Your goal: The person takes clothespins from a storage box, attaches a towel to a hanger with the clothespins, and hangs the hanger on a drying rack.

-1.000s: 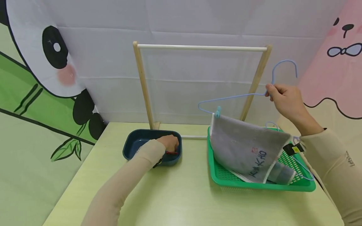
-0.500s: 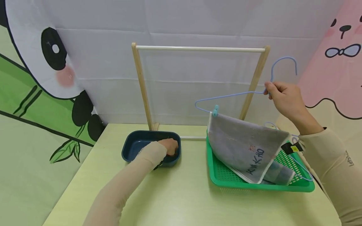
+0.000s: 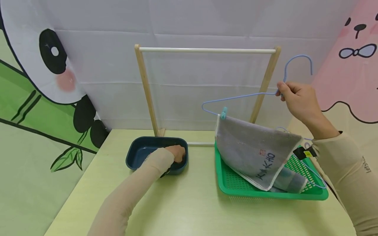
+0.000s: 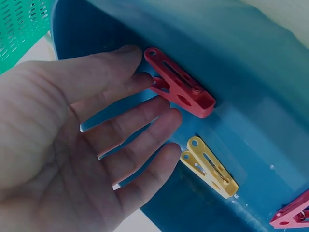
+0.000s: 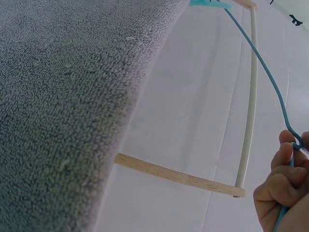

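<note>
My left hand [image 3: 177,153] reaches into the right end of a dark blue basin [image 3: 138,156]. In the left wrist view its fingers are loosely extended, with thumb and index fingertips right at the handle ends of a red clothespin [image 4: 181,84]. A yellow clothespin [image 4: 210,166] lies beside it, below the little fingertip. My right hand [image 3: 302,100] grips a blue wire hanger [image 3: 239,97] below its hook, raised over the green basket. A grey towel [image 3: 251,147] hangs from it, pinned at the left corner by a teal clothespin [image 3: 223,113].
Behind stands a rack with a white top rail [image 3: 206,50] and wooden posts. The green basket [image 3: 271,194] holds another cloth [image 3: 290,181] and a second blue hanger [image 3: 316,184]. One more pink-red clothespin [image 4: 293,212] lies in the basin.
My right hand has risen slightly with the hanger and towel. The left hand stays in the basin; the red clothespin seen below it earlier is now hidden in the head view.
</note>
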Motion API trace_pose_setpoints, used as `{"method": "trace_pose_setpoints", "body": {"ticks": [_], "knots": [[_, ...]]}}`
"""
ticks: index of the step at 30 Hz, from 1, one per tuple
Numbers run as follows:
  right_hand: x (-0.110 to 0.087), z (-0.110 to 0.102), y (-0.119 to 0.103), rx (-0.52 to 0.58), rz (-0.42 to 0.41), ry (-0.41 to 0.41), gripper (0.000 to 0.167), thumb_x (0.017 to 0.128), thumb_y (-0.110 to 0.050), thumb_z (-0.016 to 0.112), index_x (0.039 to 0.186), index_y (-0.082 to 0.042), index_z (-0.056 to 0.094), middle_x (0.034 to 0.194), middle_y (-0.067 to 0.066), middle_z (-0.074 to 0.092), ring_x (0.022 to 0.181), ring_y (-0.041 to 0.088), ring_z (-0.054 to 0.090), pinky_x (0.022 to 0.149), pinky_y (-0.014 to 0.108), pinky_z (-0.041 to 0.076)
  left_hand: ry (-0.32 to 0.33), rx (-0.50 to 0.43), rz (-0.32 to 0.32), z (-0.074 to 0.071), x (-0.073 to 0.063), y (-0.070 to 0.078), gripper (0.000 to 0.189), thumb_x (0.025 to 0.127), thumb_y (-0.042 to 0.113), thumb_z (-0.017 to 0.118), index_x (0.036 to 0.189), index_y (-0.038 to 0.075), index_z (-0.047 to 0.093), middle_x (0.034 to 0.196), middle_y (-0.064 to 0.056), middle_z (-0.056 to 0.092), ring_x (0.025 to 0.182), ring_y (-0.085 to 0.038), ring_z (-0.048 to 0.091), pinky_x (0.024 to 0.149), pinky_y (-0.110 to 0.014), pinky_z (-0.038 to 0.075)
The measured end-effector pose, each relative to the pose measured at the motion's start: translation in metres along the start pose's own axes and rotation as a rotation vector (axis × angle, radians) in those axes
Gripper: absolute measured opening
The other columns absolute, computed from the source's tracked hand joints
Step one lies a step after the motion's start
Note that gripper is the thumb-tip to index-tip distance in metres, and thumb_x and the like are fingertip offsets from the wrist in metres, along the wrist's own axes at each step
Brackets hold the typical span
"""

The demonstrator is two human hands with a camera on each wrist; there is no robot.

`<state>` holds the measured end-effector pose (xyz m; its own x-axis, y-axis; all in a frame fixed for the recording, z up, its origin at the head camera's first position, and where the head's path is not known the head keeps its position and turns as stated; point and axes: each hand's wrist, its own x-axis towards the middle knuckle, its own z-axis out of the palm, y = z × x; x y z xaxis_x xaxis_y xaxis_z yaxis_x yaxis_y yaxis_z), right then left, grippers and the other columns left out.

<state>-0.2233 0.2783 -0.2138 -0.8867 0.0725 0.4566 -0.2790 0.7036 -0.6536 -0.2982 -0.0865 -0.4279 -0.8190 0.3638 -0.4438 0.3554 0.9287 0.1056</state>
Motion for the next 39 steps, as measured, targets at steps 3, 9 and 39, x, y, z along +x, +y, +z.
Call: {"method": "trace_pose_setpoints", "body": {"ticks": [3, 9, 39], "knots": [[0.0, 0.001, -0.001, 0.0, -0.014, 0.006, 0.047, 0.096, -0.047, 0.047, 0.081, -0.007, 0.068, 0.068, -0.007, 0.057, 0.072, 0.016, 0.045, 0.062, 0.03, 0.03, -0.003, 0.006, -0.002, 0.0, 0.003, 0.0, 0.016, 0.091, 0.01, 0.06, 0.105, 0.012, 0.067, 0.103, -0.003, 0.062, 0.085, -0.019, 0.052, 0.08, -0.036, 0.046], [-0.001, 0.001, 0.002, -0.008, -0.002, -0.001, 0.049, 0.096, -0.048, 0.046, 0.081, -0.007, 0.067, 0.069, -0.005, 0.057, 0.072, 0.017, 0.044, 0.062, 0.03, 0.029, -0.02, 0.016, -0.008, -0.002, 0.006, 0.0, 0.02, 0.091, 0.01, 0.059, 0.11, 0.01, 0.065, 0.107, -0.005, 0.062, 0.087, -0.02, 0.052, 0.084, -0.037, 0.046], [-0.002, -0.002, -0.011, -0.008, -0.034, -0.013, 0.049, 0.096, -0.048, 0.045, 0.086, -0.007, 0.069, 0.071, -0.006, 0.058, 0.077, 0.016, 0.05, 0.062, 0.028, 0.034, 0.157, 0.028, 0.063, -0.002, 0.011, -0.011, 0.012, 0.072, 0.014, 0.08, 0.077, 0.013, 0.068, 0.073, 0.002, 0.062, 0.069, -0.016, 0.056, 0.067, -0.032, 0.05]]}}
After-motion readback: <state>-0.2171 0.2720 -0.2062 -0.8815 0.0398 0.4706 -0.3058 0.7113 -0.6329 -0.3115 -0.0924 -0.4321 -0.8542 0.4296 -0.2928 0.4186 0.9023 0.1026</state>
